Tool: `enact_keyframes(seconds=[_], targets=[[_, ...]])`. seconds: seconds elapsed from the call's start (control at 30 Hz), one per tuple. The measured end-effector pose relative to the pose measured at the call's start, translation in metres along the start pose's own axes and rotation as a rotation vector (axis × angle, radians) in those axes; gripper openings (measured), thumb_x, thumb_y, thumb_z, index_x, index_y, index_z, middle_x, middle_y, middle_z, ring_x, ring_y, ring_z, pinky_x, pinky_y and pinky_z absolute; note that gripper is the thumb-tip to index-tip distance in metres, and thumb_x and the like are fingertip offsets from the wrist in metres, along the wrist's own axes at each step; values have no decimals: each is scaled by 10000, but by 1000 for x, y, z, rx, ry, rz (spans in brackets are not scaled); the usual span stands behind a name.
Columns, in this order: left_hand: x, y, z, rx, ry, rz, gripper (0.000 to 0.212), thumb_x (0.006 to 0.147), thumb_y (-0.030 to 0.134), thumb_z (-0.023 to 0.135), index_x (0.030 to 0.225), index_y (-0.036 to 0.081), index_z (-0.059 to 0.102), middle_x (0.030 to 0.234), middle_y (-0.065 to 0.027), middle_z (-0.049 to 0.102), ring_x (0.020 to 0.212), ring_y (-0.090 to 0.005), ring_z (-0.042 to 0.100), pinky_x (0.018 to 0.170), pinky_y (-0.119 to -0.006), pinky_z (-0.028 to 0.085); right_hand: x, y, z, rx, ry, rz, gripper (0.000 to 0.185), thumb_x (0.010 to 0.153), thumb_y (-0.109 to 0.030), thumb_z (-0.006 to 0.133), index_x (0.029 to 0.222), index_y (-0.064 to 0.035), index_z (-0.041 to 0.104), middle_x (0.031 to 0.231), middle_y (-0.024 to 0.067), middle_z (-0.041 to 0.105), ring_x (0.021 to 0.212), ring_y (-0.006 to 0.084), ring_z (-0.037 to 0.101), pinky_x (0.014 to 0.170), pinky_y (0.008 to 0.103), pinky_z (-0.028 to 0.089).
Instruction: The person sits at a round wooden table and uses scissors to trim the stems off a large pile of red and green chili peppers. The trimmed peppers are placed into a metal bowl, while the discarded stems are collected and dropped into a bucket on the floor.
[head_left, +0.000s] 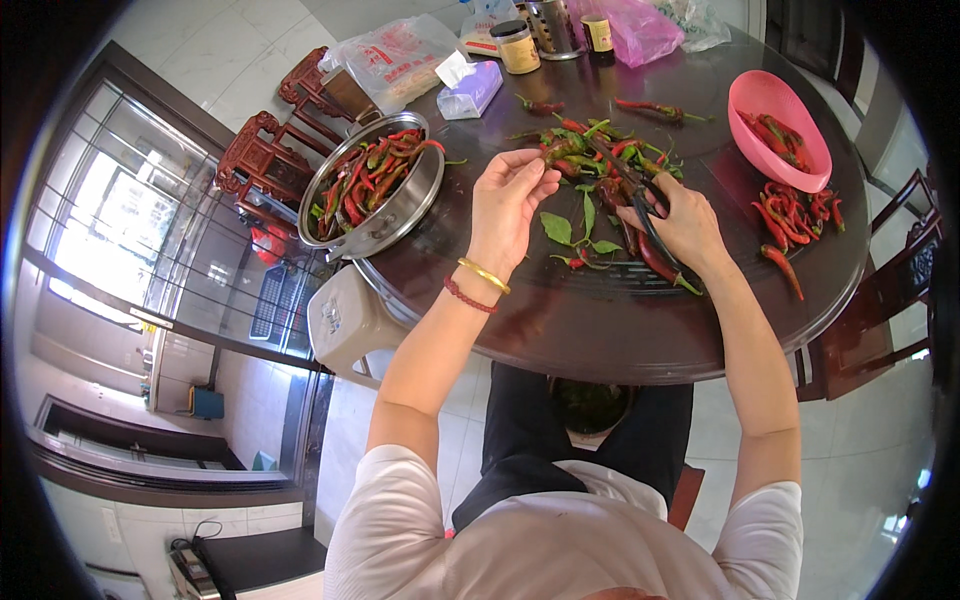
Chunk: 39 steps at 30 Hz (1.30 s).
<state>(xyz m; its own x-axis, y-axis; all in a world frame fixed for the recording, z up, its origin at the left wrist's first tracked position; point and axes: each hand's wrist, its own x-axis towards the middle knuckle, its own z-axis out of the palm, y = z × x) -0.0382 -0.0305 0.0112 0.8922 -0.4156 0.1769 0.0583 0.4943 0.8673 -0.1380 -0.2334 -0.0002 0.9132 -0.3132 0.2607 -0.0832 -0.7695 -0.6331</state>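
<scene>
My left hand (510, 196) pinches a reddish-green chili pepper (559, 152) between thumb and fingers, above a pile of peppers. My right hand (684, 217) grips a pair of black-handled scissors (640, 201). The scissor blades point up and left over the pile, close to the held pepper. Red and green chili peppers (645, 156) lie heaped around the blades. Nearer to me, a leafy green sprig (574, 232) rests on the dark round table (585, 337). Beneath my right hand lies a long dark-red pepper (660, 262), partly covered by the scissor handle.
A steel pot (424, 187) full of peppers stands at the table's left edge. On the right are a pink plastic basket (784, 169) with peppers and a loose cluster of red peppers (791, 214). Farther back stand a tissue pack (471, 91), a jar (516, 49) and plastic bags (397, 56).
</scene>
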Motion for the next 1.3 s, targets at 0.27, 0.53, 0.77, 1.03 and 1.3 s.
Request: enact_keyframes(seconds=[0.27, 0.53, 0.77, 1.03, 1.3], targets=[[-2, 3, -14, 115, 64, -2, 125, 884, 26, 584, 1000, -17, 566, 885, -81, 618, 793, -168, 632, 731, -277, 528, -5, 0, 13, -186, 9, -82, 514, 696, -492, 733, 818, -48, 506, 689, 88, 581, 703, 306, 615, 653, 404, 464], [-7, 3, -16, 93, 45, -28, 128, 887, 32, 584, 1003, -18, 566, 905, -85, 614, 802, -170, 627, 738, -282, 529, -6, -9, 6, -226, -54, -49, 534, 745, -544, 664, 880, -47, 523, 816, 132, 657, 814, 321, 646, 711, 413, 485], [0, 7, -35, 123, 37, -51, 130, 885, 39, 589, 1004, -14, 581, 921, -87, 619, 818, -177, 627, 745, -296, 530, -3, 7, 17, -250, 11, -128, 504, 750, -547, 659, 766, -58, 538, 695, 142, 638, 701, 357, 635, 639, 431, 485], [60, 103, -132, 750, 355, 462, 144, 858, 23, 586, 991, -20, 619, 835, -88, 665, 754, -145, 640, 714, -261, 517, 3, 14, 4, -241, 62, 19, 535, 723, -577, 670, 772, -58, 550, 704, 159, 634, 741, 354, 635, 658, 426, 480], [79, 97, -138, 1721, 266, 783, 199, 768, 177, 658, 929, 62, 678, 949, -149, 657, 914, -320, 608, 827, -396, 472, 4, 13, 6, -183, 102, 22, 531, 733, -569, 671, 776, -51, 565, 698, 133, 637, 728, 334, 640, 656, 410, 482]])
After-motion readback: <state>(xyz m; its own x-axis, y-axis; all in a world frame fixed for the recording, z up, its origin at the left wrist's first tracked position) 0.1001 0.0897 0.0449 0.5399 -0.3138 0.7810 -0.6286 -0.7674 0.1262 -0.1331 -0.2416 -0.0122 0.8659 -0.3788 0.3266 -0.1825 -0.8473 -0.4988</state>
